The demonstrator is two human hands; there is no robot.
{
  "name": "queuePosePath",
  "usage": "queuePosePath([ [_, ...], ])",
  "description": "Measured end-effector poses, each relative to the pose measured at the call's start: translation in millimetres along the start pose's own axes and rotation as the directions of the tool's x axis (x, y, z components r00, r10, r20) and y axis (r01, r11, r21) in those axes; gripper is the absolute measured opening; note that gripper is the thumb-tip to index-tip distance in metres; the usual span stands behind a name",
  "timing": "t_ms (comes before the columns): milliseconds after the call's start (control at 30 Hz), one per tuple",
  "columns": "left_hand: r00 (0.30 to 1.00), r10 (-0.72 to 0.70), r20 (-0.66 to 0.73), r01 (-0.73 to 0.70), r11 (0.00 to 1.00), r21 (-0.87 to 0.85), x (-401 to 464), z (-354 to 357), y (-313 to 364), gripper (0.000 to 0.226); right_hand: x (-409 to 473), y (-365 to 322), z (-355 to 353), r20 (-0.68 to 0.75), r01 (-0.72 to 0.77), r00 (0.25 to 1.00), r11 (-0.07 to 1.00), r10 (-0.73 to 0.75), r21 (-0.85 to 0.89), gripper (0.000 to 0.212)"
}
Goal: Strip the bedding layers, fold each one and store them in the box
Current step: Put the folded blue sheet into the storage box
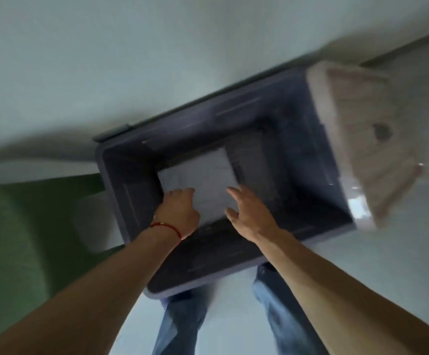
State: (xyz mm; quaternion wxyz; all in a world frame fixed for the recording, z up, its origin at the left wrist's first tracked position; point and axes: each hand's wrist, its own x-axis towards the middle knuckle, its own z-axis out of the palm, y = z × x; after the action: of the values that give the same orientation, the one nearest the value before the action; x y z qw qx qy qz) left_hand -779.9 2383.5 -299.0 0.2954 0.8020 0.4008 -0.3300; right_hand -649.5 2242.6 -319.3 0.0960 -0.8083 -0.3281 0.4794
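Head view: blurred, looking straight down into the box [121, 190] on the floor.
Folded bedding: a pale folded layer [203, 180] lies flat on the box bottom, toward its left end, likely so later folds fit beside it.
Left hand [177, 213]: on the near left corner of the fold; whether it pinches or only presses, blur hides.
Right hand [246, 208]: fingers straight and spread, holding nothing, at the fold's near right edge, seemingly steadying or flattening it.
Lid [356, 139]: pale, tilted at the box's right end, leaving the opening free.
Stage: probably storing one layer.

a home room – storage box [121, 190]; green bedding [29, 239]; pale floor [233, 329]
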Motion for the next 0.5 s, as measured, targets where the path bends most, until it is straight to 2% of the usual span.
queuePosePath([
  [100, 0.988, 0.108, -0.113, -0.119, 0.988, -0.098, -81, -73, 55, 0.050, -94, -27, -61, -0.146, -0.013, 0.988, 0.980, 0.043, 0.201, 0.057],
  [233, 0.927, 0.311, -0.211, -0.333, 0.940, -0.075, -199, -164, 139, 0.044, -241, -54, -158, -0.413, 0.038, 0.894, 0.891, 0.171, 0.452, 0.037],
  [333, 0.853, 0.469, -0.228, -0.489, 0.872, -0.033, -281, -214, 204, 0.037, -355, -68, -225, -0.569, 0.115, 0.775, 0.825, 0.273, 0.553, 0.029],
  [400, 0.779, 0.587, -0.222, -0.604, 0.796, -0.016, -338, -238, 255, 0.036, -435, -67, -259, -0.648, 0.135, 0.667, 0.797, 0.367, 0.589, 0.028],
  [500, 0.604, 0.776, -0.183, -0.789, 0.614, -0.004, -420, -255, 331, 0.036, -535, -49, -289, -0.736, 0.194, 0.477, 0.759, 0.480, 0.621, 0.023],
])
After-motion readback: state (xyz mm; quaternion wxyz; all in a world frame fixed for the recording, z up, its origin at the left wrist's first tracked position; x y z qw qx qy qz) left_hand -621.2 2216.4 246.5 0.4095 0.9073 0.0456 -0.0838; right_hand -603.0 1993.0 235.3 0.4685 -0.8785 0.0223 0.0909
